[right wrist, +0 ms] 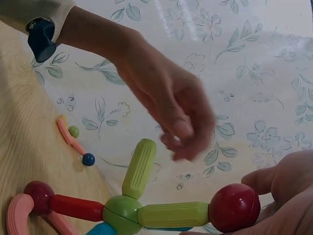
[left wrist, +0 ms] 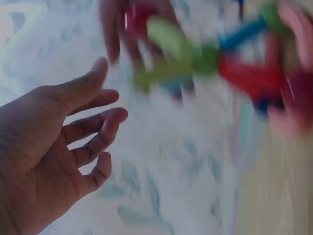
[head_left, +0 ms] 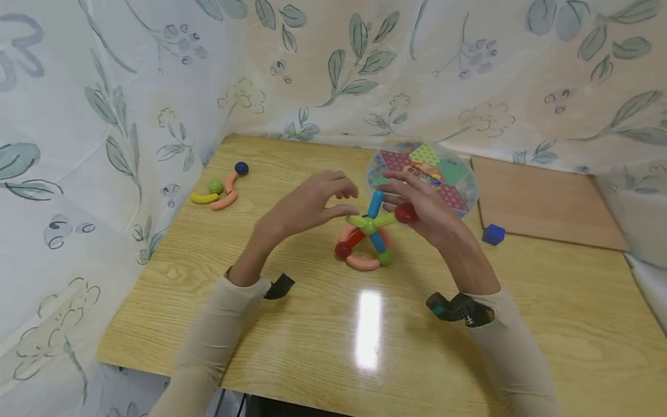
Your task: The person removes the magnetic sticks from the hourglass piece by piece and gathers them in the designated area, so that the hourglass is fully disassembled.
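1) At far left, a yellow curved rod (head_left: 204, 198), a light-green ball (head_left: 215, 186), pink curved rods (head_left: 224, 201) and a dark-blue glossy ball (head_left: 241, 168) are lying together on the pale wood-grain tabletop (head_left: 312, 324), well apart from the hands

2) The left-hand grip (head_left: 310, 202) is hovering just beside the construction, its fingers apart and loosely bent, holding nothing

3) The ball-and-rod construction (head_left: 369, 226) of glossy, plastic-looking pieces is standing on the tabletop between the two grips; a ring of pink curved pieces (head_left: 363, 264), with a dark-red ball (head_left: 342, 250) and a green ball (head_left: 385, 258), is forming its foot, while a straight red rod (right wrist: 76, 207) and a straight blue rod (head_left: 377, 242) are leaning up to a light-green hub ball (right wrist: 121, 215)

4) From that hub, ribbed yellow-green rods (right wrist: 139, 169) and an upper blue rod (head_left: 376, 204) are sticking outward, one yellow-green rod carrying a large shiny red ball (right wrist: 234, 208)

5) The pieces are probably weighing little and feeling stiff, the smooth balls likely slippery and the joints weak under a twist; steadying the hub ball while pinching a ribbed rod near its joint is looking safer than tugging an outer ball

6) The right-hand grip (head_left: 429, 217) is reaching in, fingers spread, with the large red ball apparently touching it; whether the thumb is pinching that ball, I cannot tell

7) A round multicoloured board (head_left: 458, 174) is lying behind, and farther right are sitting a blue cube (head_left: 493, 234) and a flat brown wooden board (head_left: 552, 202)
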`<action>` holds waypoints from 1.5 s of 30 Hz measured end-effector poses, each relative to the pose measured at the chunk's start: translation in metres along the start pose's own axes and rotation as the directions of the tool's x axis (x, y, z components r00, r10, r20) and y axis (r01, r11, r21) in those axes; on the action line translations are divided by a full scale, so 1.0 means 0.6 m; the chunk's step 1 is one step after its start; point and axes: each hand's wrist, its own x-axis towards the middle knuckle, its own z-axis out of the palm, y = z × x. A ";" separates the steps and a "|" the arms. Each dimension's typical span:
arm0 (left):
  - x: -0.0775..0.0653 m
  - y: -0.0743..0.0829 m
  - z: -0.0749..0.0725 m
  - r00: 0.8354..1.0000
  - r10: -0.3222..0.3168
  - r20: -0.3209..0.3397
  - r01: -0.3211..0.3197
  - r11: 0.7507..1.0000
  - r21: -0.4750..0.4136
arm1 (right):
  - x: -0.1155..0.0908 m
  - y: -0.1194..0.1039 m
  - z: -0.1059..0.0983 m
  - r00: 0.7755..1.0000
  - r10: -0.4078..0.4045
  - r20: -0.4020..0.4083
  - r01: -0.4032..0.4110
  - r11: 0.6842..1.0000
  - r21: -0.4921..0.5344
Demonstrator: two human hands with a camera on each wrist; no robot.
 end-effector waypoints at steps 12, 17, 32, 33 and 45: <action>0.076 0.077 0.057 0.990 0.121 0.073 -0.123 0.992 0.027 | -0.009 0.000 0.018 0.995 -0.095 0.009 0.092 0.983 0.159; 0.073 0.079 0.055 0.990 0.082 0.118 -0.074 0.995 -0.074 | -0.001 0.007 0.013 0.998 -0.064 -0.001 0.063 0.987 0.150; 0.058 0.077 0.031 0.996 0.033 0.088 -0.021 0.992 -0.126 | 0.072 0.086 -0.010 0.996 0.059 -0.072 -0.067 0.990 -0.120; 0.057 0.077 0.029 0.996 0.031 0.089 -0.020 0.992 -0.124 | 0.074 0.090 -0.012 0.997 0.041 -0.067 -0.052 0.982 -0.183; 0.052 0.078 0.028 0.994 0.032 0.102 -0.018 0.990 -0.139 | 0.094 0.124 -0.035 0.960 -0.177 0.219 0.281 0.628 -0.726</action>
